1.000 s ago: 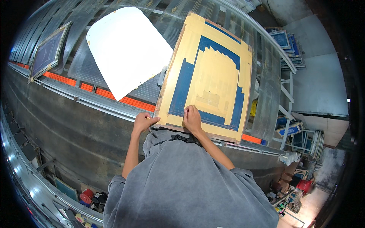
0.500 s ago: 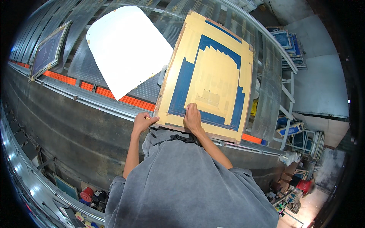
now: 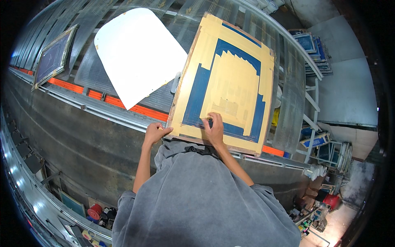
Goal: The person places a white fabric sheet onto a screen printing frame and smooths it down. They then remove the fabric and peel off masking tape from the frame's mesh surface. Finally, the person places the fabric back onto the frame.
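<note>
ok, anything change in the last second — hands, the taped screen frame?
Barely. The right hand edged slightly up on the taped screen frame, fingers on the blue mesh by the tape. The left hand keeps gripping the frame's lower left corner. The frame, white sheet and table stayed put.

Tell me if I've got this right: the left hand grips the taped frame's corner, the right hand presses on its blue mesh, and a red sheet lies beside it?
Not quite. In the head view the sheet beside the taped frame is white, not red. The left hand and right hand are as you say.
</note>
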The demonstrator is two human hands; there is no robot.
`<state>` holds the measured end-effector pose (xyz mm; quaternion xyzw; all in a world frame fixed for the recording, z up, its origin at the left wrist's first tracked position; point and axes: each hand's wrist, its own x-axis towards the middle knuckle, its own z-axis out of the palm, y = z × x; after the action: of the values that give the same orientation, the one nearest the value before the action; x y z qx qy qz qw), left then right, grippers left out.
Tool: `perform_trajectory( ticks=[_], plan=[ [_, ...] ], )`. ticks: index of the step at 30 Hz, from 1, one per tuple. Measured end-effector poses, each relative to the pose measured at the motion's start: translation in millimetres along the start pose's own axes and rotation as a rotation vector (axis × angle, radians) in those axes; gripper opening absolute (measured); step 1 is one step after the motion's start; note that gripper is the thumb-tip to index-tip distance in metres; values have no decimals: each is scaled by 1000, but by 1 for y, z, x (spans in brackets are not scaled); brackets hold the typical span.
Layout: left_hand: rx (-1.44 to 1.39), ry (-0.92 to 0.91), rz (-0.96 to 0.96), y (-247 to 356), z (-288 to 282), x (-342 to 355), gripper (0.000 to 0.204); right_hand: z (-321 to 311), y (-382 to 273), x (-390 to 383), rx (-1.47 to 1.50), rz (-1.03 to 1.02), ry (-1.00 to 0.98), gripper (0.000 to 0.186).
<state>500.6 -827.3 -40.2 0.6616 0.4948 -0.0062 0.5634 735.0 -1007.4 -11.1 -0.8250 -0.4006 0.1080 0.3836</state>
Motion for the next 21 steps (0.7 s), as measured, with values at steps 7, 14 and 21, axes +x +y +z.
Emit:
perform_trajectory(
  ticks=[7,14,21],
  plan=[
    [4,-16,-14,6,-2,-3,57,10,20,-4,-44,-93,-71,41],
    [-8,-22,-30,10,-3,-3,57,19,28,3,0,-120,-92,14],
    [-11,-6,-11,5,0,-3,56,24,27,1,-190,-221,-85,12]
  ],
)
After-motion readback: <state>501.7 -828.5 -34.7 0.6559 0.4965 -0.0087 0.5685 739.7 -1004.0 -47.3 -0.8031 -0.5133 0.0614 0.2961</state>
